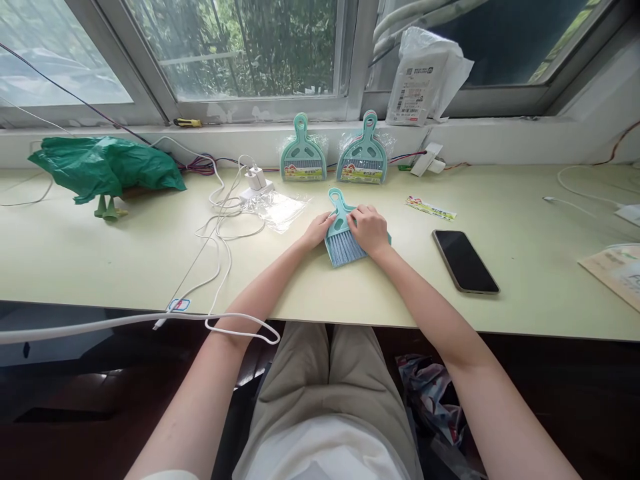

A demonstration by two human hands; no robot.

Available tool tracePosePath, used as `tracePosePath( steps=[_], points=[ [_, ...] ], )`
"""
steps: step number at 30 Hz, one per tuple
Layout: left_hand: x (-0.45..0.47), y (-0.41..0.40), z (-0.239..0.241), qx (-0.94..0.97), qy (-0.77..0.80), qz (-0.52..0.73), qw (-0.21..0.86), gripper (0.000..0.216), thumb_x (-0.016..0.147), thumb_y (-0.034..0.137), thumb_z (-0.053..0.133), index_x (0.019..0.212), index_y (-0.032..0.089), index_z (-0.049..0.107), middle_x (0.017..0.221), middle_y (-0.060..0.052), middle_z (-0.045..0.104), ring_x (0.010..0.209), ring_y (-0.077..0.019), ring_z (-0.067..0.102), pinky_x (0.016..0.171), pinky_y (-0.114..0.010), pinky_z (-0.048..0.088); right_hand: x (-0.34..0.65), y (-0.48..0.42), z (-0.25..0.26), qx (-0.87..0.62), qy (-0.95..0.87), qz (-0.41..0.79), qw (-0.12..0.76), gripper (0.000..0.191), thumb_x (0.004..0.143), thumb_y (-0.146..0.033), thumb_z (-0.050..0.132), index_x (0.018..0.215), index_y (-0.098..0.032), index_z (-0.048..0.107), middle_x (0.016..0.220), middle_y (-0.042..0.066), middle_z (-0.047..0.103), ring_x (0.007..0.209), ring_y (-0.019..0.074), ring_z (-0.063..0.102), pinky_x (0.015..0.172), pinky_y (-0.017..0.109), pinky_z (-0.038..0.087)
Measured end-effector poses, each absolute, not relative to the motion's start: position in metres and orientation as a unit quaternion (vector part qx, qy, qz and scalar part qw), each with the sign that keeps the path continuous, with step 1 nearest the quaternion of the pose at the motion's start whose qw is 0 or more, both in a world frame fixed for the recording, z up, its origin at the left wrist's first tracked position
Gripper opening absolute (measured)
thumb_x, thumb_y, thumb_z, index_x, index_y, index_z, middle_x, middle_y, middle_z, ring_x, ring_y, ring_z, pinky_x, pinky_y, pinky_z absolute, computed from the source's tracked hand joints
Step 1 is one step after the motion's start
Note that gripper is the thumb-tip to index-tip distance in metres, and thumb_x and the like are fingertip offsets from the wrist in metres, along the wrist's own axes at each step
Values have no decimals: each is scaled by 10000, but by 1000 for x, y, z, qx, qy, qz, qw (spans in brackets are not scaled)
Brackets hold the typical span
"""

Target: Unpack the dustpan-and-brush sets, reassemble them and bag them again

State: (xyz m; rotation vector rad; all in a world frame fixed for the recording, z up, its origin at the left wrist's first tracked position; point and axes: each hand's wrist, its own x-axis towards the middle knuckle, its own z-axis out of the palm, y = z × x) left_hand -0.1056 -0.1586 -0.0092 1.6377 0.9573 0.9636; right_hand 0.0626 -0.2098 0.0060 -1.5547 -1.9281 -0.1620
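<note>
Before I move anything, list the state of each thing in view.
Dustpan-and-brush set: unwrapped, held by left hand and right hand
Two packaged sets: wrapped, upright
Phone: face up, screen dark
Green bag: crumpled
Clear wrapper: lying loose
Printed strip: lying flat
Charger: plugged in
White parcel: standing on sill
Yellow knife: lying down, blade state unclear
</note>
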Motion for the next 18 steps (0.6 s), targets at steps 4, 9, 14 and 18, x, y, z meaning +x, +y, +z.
tracePosePath(
  steps=[4, 9, 14, 18],
  points=[
    [-102, -162, -9, 687, 386, 399, 468, 372, 869, 505, 512, 837, 157, 640, 876, -42, 664, 888, -194, 573, 826, -277, 433, 60, -211, 5, -616, -720, -96, 305, 355, 972, -324, 397, 867, -172, 700, 950, 141, 634, 927, 267, 505, 728, 362, 380],
    [-102, -165, -5, 712, 359, 404, 447, 428, 889, 542, 465, 821, 156, 634, 870, -39, 659, 866, -183, 570, 811, -271, 432, 60, -211, 6, -621, -720, -125, 284, 369, 965, -321, 396, 862, -159, 711, 956, 150, 627, 919, 271, 507, 744, 375, 353],
    [-104, -169, 1, 682, 366, 396, 493, 416, 884, 532, 494, 856, 151, 659, 893, -50, 682, 921, -195, 590, 845, -272, 439, 60, -209, 5, -625, -713, -90, 305, 362, 950, -306, 414, 787, -162, 704, 916, 129, 631, 891, 253, 527, 787, 379, 323],
    [-105, -170, 2, 669, 353, 397, 520, 409, 893, 500, 496, 920, 135, 679, 963, -63, 704, 952, -200, 610, 880, -286, 446, 64, -205, 4, -628, -694, -54, 348, 370, 938, -310, 427, 695, -183, 676, 827, 80, 614, 874, 227, 540, 787, 352, 313]
  ],
)
